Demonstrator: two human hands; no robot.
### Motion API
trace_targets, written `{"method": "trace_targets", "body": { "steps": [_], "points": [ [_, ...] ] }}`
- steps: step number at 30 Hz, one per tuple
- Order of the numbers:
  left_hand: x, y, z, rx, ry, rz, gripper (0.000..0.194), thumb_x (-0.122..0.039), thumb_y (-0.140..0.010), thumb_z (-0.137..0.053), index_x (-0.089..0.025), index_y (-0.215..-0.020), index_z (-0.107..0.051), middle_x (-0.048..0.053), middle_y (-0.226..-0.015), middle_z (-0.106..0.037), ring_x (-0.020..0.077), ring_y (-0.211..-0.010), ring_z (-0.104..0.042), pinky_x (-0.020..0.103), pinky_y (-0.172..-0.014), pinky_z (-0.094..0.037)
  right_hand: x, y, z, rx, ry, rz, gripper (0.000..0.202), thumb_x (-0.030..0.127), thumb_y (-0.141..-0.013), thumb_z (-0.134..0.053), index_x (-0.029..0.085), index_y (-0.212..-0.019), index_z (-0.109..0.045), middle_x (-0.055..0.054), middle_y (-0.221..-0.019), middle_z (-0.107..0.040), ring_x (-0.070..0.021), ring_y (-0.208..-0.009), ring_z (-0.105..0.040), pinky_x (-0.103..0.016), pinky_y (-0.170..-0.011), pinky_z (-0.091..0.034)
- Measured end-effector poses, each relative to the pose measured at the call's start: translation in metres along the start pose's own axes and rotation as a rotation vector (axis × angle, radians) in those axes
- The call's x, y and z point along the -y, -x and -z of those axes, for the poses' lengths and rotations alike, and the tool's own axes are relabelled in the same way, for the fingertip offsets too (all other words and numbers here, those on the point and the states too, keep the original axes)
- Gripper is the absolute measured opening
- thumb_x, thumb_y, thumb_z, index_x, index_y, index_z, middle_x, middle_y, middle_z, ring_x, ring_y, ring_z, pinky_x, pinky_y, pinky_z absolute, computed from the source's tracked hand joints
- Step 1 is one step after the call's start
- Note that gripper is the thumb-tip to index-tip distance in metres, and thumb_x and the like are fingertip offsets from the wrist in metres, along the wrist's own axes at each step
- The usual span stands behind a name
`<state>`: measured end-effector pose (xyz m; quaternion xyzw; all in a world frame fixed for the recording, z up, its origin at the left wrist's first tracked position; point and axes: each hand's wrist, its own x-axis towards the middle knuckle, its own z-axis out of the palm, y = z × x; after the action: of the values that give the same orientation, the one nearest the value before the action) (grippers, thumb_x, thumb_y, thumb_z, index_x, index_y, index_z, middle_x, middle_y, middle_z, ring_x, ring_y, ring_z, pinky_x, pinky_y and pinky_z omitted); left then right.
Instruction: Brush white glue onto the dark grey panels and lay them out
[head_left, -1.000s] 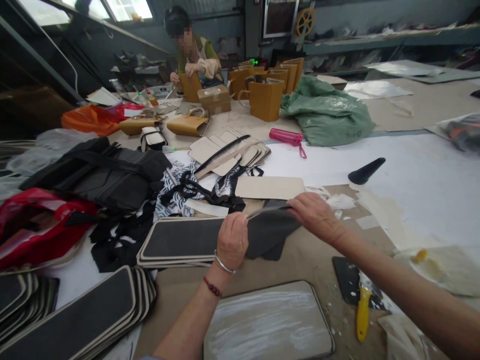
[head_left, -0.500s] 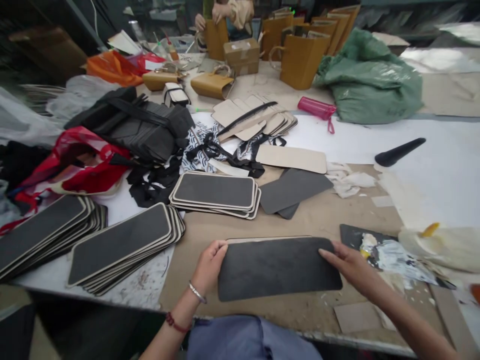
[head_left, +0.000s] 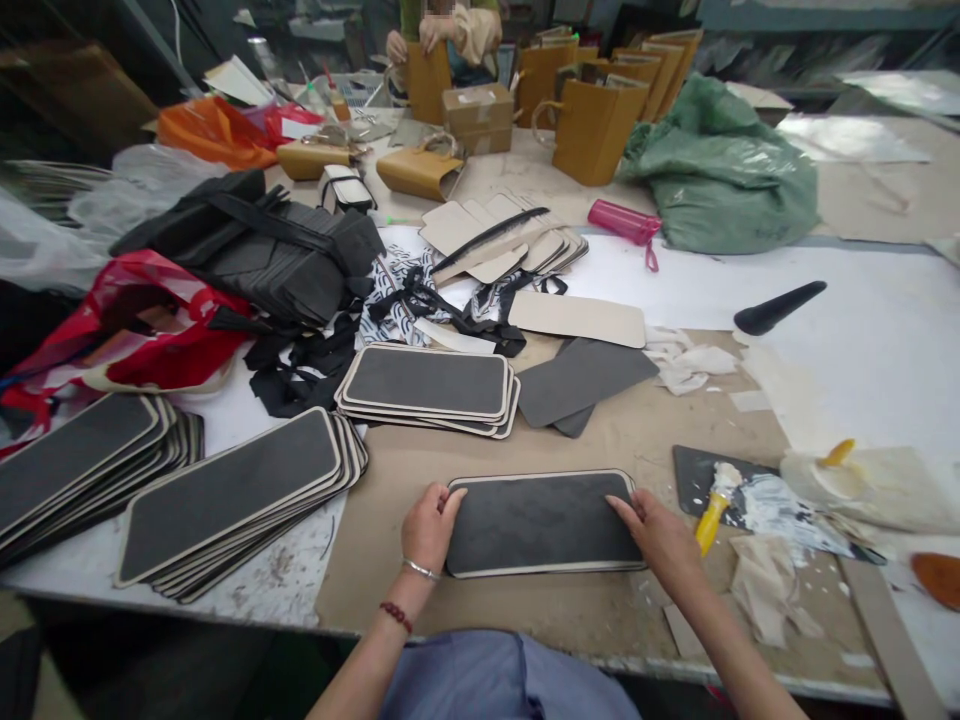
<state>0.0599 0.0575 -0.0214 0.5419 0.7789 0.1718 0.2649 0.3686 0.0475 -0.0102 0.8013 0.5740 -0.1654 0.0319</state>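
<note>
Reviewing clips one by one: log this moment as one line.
left hand: holds pale-rimmed dark panel, left end | right hand: holds its right end | yellow-handled tool: lies right of right hand

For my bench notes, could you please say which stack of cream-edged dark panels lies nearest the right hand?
The rightmost stack, beyond the held panel and beside the loose dark pieces; the other two stacks lie farther left.

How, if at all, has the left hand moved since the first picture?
Yes: the left hand has drawn back, now farther from the single cream panel.
</note>
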Motion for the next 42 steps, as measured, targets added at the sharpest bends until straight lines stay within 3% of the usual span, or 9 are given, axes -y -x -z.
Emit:
{"method": "trace_targets", "body": {
  "steps": [14,19,22,25,27,30,32,36,42],
  "points": [
    [0.004,0.002,-0.007,-0.057,-0.224,-0.105,0.026,-0.041,-0.077,-0.053,-0.021,-0.061,-0.048,-0.005,-0.050,-0.045,0.0093,-0.045,-0.037,0.021,-0.049,-0.024,-0.003,-0.001,-0.007,-0.046,0.097,0.030,0.035,0.049,-0.087,-0.039,0.021,-0.070,-0.050,-0.004,-0.065,-0.059,-0.0208,-0.062,-0.059,-0.028,-0.051,-0.034],
    [0.003,0.001,-0.010,-0.023,-0.292,-0.097,0.028,-0.042,-0.080,-0.051,-0.020,-0.062,-0.049,-0.004,-0.052,-0.048,0.0105,-0.046,-0.042,0.021,-0.049,-0.026,-0.005,-0.001,-0.010,-0.057,0.071,0.051,0.035,0.047,-0.087,-0.037,0.021,-0.068,-0.048,-0.004,-0.063,-0.058,-0.0202,-0.061,-0.058,-0.029,-0.053,-0.035],
    [0.003,0.003,-0.009,-0.080,-0.331,-0.101,0.028,-0.044,-0.080,-0.050,-0.020,-0.066,-0.050,-0.002,-0.056,-0.052,0.0131,-0.051,-0.048,0.023,-0.050,-0.032,-0.005,-0.002,-0.012,-0.048,0.084,0.037,0.034,0.048,-0.086,-0.038,0.021,-0.068,-0.047,-0.003,-0.061,-0.056,-0.0201,-0.060,-0.057,-0.028,-0.051,-0.034],
    [0.003,0.011,-0.008,-0.247,-0.356,-0.223,0.027,-0.043,-0.083,-0.046,-0.017,-0.080,-0.055,0.005,-0.071,-0.059,0.0185,-0.069,-0.056,0.029,-0.063,-0.042,-0.005,-0.003,-0.012,-0.024,0.087,0.003,0.034,0.050,-0.085,-0.040,0.022,-0.067,-0.045,-0.001,-0.057,-0.053,-0.0204,-0.058,-0.057,-0.027,-0.050,-0.032],
    [0.000,0.020,-0.010,-0.292,-0.359,-0.413,0.028,-0.037,-0.085,-0.043,-0.014,-0.096,-0.055,0.012,-0.090,-0.062,0.0216,-0.089,-0.056,0.034,-0.078,-0.044,-0.005,-0.003,-0.011,-0.004,0.082,-0.001,0.034,0.050,-0.084,-0.041,0.022,-0.066,-0.043,0.000,-0.055,-0.052,-0.0204,-0.057,-0.056,-0.027,-0.049,-0.032],
    [-0.007,0.032,-0.018,-0.117,-0.346,-0.729,0.040,-0.033,-0.085,-0.044,-0.016,-0.121,-0.044,0.012,-0.123,-0.051,0.0232,-0.119,-0.041,0.040,-0.097,-0.035,-0.005,-0.003,-0.009,-0.009,0.079,0.025,0.032,0.049,-0.083,-0.042,0.023,-0.064,-0.043,0.000,-0.053,-0.051,-0.0205,-0.055,-0.055,-0.028,-0.049,-0.033],
    [-0.011,0.036,-0.023,0.045,-0.346,-0.822,0.052,-0.039,-0.083,-0.046,-0.021,-0.130,-0.035,0.009,-0.138,-0.038,0.0235,-0.130,-0.026,0.042,-0.104,-0.028,-0.005,-0.002,-0.008,-0.016,0.088,0.038,0.032,0.049,-0.083,-0.043,0.023,-0.064,-0.042,0.000,-0.052,-0.051,-0.0208,-0.054,-0.055,-0.028,-0.050,-0.033],
    [-0.011,0.033,-0.030,0.197,-0.357,-0.811,0.061,-0.048,-0.082,-0.044,-0.025,-0.135,-0.026,0.008,-0.145,-0.024,0.0231,-0.134,-0.015,0.044,-0.107,-0.023,-0.002,-0.001,-0.007,-0.009,0.098,0.026,0.034,0.050,-0.083,-0.042,0.023,-0.063,-0.043,-0.001,-0.052,-0.051,-0.0208,-0.054,-0.055,-0.028,-0.049,-0.032],
    [-0.008,0.028,-0.032,0.203,-0.406,-0.821,0.059,-0.048,-0.082,-0.044,-0.027,-0.134,-0.029,0.008,-0.144,-0.027,0.0237,-0.132,-0.021,0.044,-0.106,-0.025,-0.001,0.002,-0.006,-0.041,0.134,0.008,0.036,0.051,-0.085,-0.039,0.021,-0.070,-0.050,-0.003,-0.057,-0.054,-0.0213,-0.057,-0.056,-0.029,-0.051,-0.035]
  ]
}}
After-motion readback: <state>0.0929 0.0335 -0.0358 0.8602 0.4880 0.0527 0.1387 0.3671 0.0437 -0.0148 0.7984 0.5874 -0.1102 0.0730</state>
